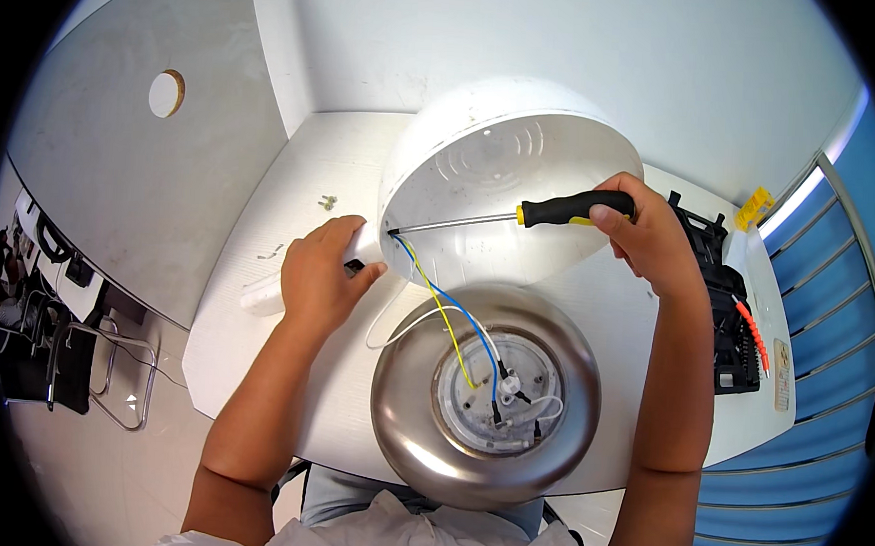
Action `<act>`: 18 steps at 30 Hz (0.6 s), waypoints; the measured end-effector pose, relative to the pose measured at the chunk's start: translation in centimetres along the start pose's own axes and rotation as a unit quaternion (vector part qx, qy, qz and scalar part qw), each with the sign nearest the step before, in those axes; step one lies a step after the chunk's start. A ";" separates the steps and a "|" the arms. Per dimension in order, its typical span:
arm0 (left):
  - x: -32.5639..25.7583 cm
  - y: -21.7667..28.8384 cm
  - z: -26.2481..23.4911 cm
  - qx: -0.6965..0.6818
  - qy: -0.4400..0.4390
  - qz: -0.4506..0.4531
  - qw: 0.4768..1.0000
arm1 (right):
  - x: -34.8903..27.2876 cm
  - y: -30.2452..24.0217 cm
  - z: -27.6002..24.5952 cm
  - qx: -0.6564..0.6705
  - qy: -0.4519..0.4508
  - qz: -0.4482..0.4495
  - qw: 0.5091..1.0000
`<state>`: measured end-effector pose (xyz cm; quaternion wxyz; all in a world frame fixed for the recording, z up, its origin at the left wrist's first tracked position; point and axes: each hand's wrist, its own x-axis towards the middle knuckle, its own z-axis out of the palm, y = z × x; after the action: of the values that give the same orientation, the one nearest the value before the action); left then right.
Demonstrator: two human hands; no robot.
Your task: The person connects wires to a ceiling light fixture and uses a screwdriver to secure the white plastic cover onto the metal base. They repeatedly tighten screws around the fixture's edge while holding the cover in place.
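My right hand (pixel 649 233) grips the black-and-yellow handle of a screwdriver (pixel 562 209). Its shaft reaches left into a white dome-shaped housing (pixel 521 150), tip at the inner wall near where wires come through. Closed round the white handle (pixel 264 294) joined to the housing's left side is my left hand (pixel 318 273). Nearer to me lies a round steel pot (pixel 402 408), underside up, with a heating plate (pixel 509 413) in its middle. Blue, yellow-green and white wires (pixel 445 317) run from the plate to the housing.
The white table (pixel 286 384) carries several small screws (pixel 328 203) at the left. On the right lie a black tool case (pixel 721 276), a red-orange flexible shaft (pixel 750 335) and a yellow piece (pixel 755 208). A metal railing (pixel 825 348) borders the right; a grey panel (pixel 168 183) borders the left.
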<state>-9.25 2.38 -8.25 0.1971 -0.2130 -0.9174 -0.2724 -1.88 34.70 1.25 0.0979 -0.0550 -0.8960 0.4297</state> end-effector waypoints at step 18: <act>0.1 0.1 -0.2 0.000 0.035 0.010 0.999 | -0.7 -0.7 0.2 0.126 -0.037 -0.005 0.991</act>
<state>-9.22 2.33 -8.05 0.2319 -0.2124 -0.9077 -0.2779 -1.30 33.97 1.60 0.0733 -0.0221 -0.8378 0.5406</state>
